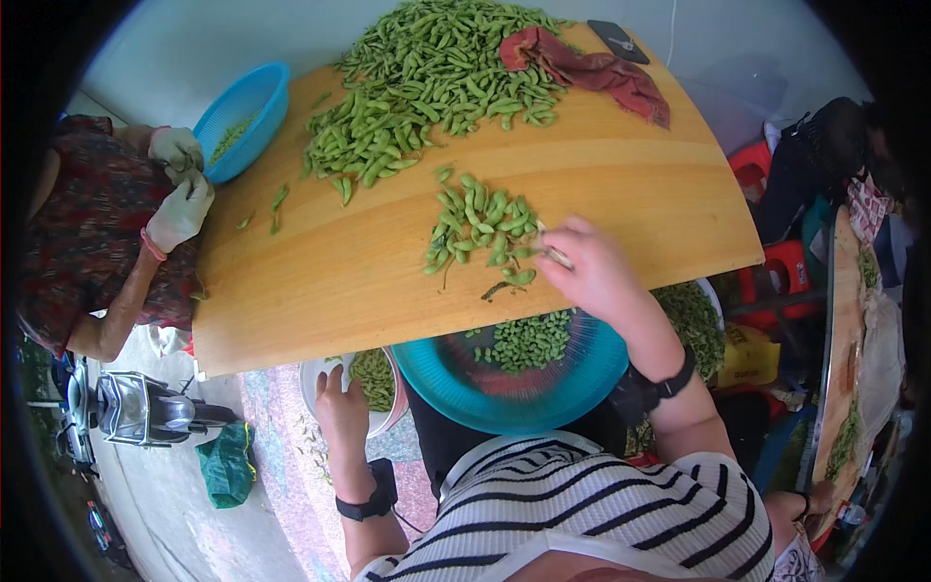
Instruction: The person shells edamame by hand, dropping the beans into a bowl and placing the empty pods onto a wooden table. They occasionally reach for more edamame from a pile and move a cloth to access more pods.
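My right hand (pixel 585 265) is over the table's front edge, its fingers closed round a small light-coloured tool, blurred, at the right side of a small group of green soybean pods (pixel 480 222). Over a white bucket (pixel 309 375) of pods or husks, my left hand (pixel 342 407) is raised with its fingers apart and nothing seen in it. A teal plastic basin (pixel 509 415) rests on my lap, partly beneath the table edge, with shelled green beans (pixel 534 342) inside. Dark plant scraps (pixel 498 291) lie near the edge.
A large heap of pods (pixel 451 65) covers the wooden table's (pixel 633 174) far part, with a red cloth (pixel 582 69) and a dark phone-like slab (pixel 618 41) beside it. At left, a person's gloved hands (pixel 178 196) are near a blue basket (pixel 273 109). Another tub of husks (pixel 687 320) stands right.
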Action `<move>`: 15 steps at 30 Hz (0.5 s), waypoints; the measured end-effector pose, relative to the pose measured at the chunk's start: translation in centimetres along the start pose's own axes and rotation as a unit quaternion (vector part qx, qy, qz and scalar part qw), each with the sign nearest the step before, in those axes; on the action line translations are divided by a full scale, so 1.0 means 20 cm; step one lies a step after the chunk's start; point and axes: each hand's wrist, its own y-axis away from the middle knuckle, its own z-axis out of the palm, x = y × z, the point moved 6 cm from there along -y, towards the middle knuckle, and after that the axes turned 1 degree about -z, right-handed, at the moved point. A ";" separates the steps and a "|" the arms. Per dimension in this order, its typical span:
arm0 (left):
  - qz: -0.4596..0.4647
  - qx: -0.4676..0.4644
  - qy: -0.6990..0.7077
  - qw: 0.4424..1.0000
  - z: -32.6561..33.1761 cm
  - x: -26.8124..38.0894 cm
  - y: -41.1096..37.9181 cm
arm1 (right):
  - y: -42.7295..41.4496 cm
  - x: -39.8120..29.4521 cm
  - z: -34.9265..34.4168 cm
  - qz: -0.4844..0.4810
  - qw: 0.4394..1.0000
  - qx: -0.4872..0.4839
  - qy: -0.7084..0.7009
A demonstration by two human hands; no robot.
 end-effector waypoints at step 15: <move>0.001 0.001 0.069 0.998 -0.15 0.35 -0.01 | 0.09 -0.02 0.05 0.129 0.943 -0.119 -0.284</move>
